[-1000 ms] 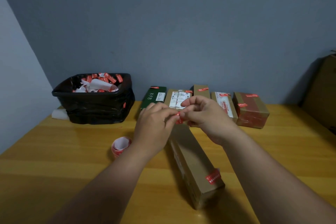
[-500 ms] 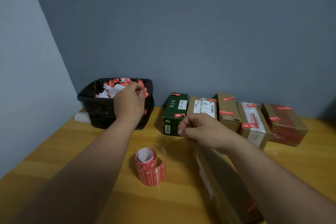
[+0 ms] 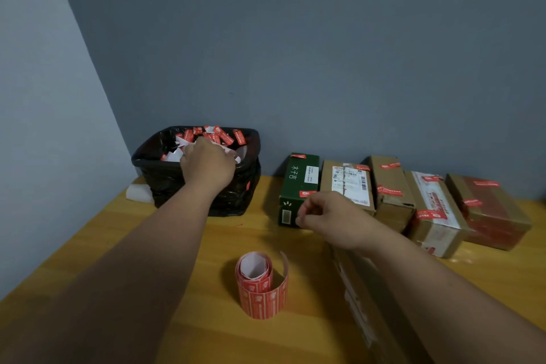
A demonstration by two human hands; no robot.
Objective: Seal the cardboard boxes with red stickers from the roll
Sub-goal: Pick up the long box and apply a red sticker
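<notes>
Item: sticker roll [image 3: 261, 285]. Red, stood on end on the wooden table [image 3: 88, 248], its loose tail curling off toward the right; white backing showed at the core. It lay near the table's front, between the two forearms, touching neither.

Item: long cardboard box [image 3: 372, 304]. Brown, just right of the roll, long axis running away from the person toward the back wall; the right forearm crossed over its top.

Item: right hand [image 3: 328, 216]. Hovered above the far end of the long box, fingers curled with thumb against fingertips; whether a sticker was pinched there could not be told. This hand was the nearer one to both roll and box.

Item: left hand [image 3: 206, 164]. Reached over the black bin [image 3: 236, 198], fingers curled down among discarded backing scraps; what it gripped, if anything, was hidden.

Item: row of sealed boxes, green box [image 3: 298, 186] leftmost, along the wall. Red stickers showed on their tops.

Open table surface lay left of the roll and ahead of it, which should allow an unobstructed return to the roll.
</notes>
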